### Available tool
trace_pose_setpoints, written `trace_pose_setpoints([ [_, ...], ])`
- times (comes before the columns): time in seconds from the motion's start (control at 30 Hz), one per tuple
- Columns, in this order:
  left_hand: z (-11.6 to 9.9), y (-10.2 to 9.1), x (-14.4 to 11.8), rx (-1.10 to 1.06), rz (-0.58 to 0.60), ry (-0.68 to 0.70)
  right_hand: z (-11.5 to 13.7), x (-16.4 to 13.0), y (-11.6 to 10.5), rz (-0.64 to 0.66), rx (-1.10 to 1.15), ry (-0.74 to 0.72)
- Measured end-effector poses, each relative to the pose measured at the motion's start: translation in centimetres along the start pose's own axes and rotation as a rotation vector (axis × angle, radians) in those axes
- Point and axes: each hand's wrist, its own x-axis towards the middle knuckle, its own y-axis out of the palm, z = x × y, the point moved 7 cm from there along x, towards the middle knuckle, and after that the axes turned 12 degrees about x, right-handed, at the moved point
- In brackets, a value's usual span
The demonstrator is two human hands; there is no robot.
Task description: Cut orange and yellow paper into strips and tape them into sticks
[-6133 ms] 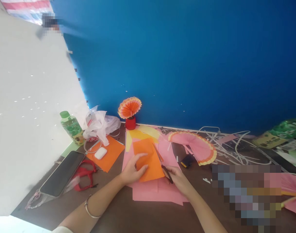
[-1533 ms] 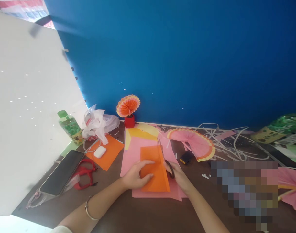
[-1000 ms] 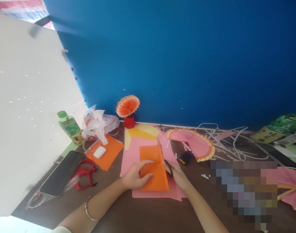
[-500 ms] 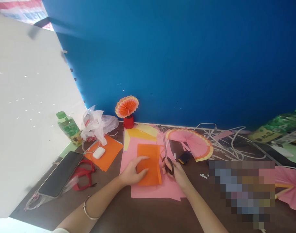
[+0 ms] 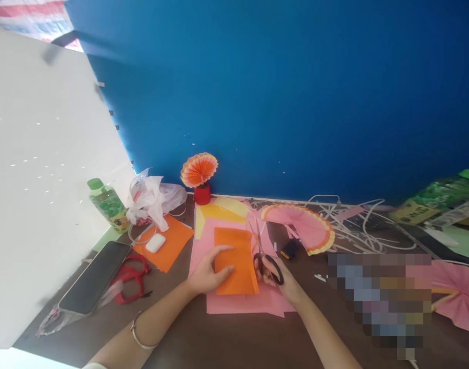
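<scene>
Our spread left fingers [image 5: 221,249] rest on the orange paper [image 5: 242,264]; beside it, our curled right fingers [image 5: 268,275] hold parted scissors [image 5: 261,251].

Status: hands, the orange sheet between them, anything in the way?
Left hand on orange sheet; right hand holding open scissors. Sheet lying over pink papers. Pink pleated fan close by, right of scissors.

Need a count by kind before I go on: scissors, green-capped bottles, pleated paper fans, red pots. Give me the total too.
Scissors: 1
Green-capped bottles: 2
Pleated paper fans: 3
Red pot: 1
Total: 7
</scene>
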Motion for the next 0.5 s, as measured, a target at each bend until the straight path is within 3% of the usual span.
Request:
trace_pose_setpoints([
  [0.27,-0.4,0.2,-0.2,-0.013,0.037,-0.002,1.5,-0.7,0.9,-0.016,-0.116,0.007],
  [0.5,0.1,-0.3,0.0,-0.053,-0.042,-0.057,2.9,-1.2,0.5,-0.092,-0.2,-0.042],
])
